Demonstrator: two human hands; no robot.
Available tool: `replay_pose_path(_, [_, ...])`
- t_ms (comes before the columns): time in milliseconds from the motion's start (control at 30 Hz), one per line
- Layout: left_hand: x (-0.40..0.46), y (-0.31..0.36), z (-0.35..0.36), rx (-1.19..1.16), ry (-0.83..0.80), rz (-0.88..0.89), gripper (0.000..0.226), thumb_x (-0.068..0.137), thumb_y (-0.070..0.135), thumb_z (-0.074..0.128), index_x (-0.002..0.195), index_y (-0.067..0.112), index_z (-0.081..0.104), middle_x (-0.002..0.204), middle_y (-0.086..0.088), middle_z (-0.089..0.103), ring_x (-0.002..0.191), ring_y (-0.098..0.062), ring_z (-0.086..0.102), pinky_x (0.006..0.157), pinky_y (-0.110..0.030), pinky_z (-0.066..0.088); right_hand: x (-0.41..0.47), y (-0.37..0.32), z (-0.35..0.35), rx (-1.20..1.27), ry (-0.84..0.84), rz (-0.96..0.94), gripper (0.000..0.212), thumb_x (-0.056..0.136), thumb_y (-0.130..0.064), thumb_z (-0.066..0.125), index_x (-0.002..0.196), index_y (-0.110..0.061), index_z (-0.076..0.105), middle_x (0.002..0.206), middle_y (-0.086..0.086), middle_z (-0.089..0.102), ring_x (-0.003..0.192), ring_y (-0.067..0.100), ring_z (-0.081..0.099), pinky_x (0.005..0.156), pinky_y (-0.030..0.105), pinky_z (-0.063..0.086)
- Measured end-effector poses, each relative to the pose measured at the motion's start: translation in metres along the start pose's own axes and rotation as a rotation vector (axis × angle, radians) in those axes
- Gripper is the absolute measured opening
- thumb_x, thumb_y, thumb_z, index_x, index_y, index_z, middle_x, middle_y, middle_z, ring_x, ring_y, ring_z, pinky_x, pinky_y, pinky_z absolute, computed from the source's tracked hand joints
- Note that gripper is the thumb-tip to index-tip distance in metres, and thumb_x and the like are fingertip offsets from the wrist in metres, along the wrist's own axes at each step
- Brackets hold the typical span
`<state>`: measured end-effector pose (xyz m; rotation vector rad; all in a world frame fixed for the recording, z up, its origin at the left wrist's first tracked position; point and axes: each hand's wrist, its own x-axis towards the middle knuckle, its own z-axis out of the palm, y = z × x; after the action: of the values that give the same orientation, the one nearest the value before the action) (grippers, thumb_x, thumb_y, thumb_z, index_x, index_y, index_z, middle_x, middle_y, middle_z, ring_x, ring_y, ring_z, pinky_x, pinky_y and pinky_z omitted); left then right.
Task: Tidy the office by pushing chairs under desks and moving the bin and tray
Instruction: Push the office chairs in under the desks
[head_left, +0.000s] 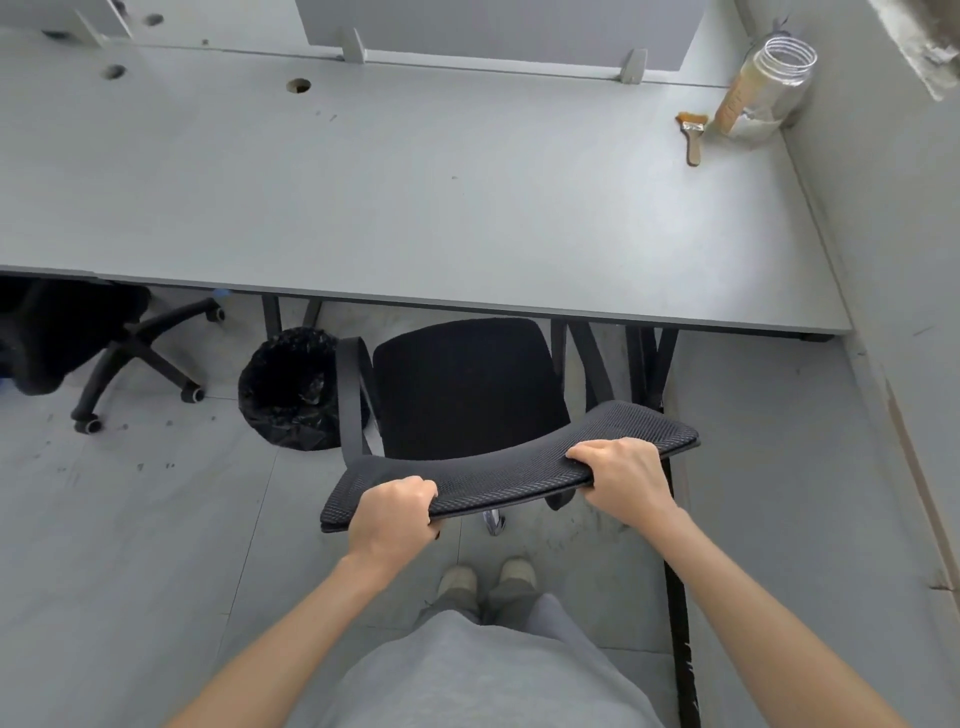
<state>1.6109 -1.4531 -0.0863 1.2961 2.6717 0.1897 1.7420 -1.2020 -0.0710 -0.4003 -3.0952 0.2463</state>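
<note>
Chair (462, 384) stands at the desk (415, 208), front of seat just beneath the desk edge, backrest toward you. Your left hand (395, 514) and right hand (623, 478) each grip the backrest top, fingers curled over it. Push evenly with both so it rolls straight; the right side sits further forward, indicating slight twist. Watch the bin (285, 389) just beside the left armrest. Seat faces the desk; the backrest's long axis runs left to right.
</note>
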Motion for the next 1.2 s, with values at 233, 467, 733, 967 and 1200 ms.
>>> replay_pose_path(233, [-0.018, -0.056, -0.013, 0.01, 0.042, 0.071, 0.022, 0.044, 0.028, 0.079, 0.059, 0.019, 0.065, 0.051, 0.007, 0.061, 0.045, -0.016, 0.061, 0.037, -0.017, 0.041, -0.034, -0.056, 0.02, 0.092, -0.006, -0.029, 0.029, 0.05, -0.027, 0.061, 0.079, -0.025, 0.068, 0.071, -0.013, 0.069, 0.061, 0.008, 0.066, 0.044, 0.019, 0.047])
replay_pose_path(467, [-0.025, -0.06, -0.006, 0.018, 0.005, 0.166, 0.027, 0.059, 0.037, 0.043, 0.059, 0.018, 0.062, 0.054, 0.007, 0.061, 0.048, -0.015, 0.061, 0.035, -0.021, 0.045, -0.045, -0.044, 0.02, 0.082, -0.021, -0.042, 0.036, 0.044, -0.018, 0.074, 0.079, -0.023, 0.07, 0.075, -0.012, 0.071, 0.063, 0.011, 0.067, 0.048, 0.023, 0.053])
replay_pose_path(733, [0.013, -0.061, -0.012, 0.068, 0.056, 0.155, 0.033, 0.073, 0.039, 0.044, 0.056, 0.017, 0.06, 0.051, 0.005, 0.058, 0.045, -0.017, 0.059, 0.035, -0.02, 0.04, -0.005, -0.014, 0.011, 0.006, -0.017, 0.0, 0.029, 0.047, -0.026, 0.059, 0.073, -0.026, 0.071, 0.071, -0.014, 0.071, 0.061, 0.011, 0.068, 0.039, 0.022, 0.046])
replay_pose_path(967, [0.081, -0.053, -0.036, 0.03, -0.057, 0.018, 0.02, 0.079, 0.033, 0.064, 0.078, 0.013, 0.066, 0.074, -0.005, 0.068, 0.069, -0.029, 0.065, 0.057, -0.034, 0.052, 0.059, 0.017, -0.007, -0.017, -0.14, 0.084, 0.027, 0.08, -0.031, 0.057, 0.105, -0.029, 0.067, 0.101, -0.009, 0.071, 0.092, 0.019, 0.065, 0.068, 0.031, 0.053])
replay_pose_path(1200, [0.107, -0.046, -0.043, 0.079, -0.125, -0.063, 0.025, 0.085, 0.036, 0.058, 0.101, 0.018, 0.065, 0.1, -0.001, 0.069, 0.092, -0.022, 0.063, 0.078, -0.032, 0.048, 0.079, 0.024, -0.012, -0.004, -0.211, 0.15, 0.027, 0.086, -0.03, 0.051, 0.11, -0.032, 0.064, 0.098, -0.007, 0.071, 0.092, 0.019, 0.062, 0.069, 0.028, 0.045])
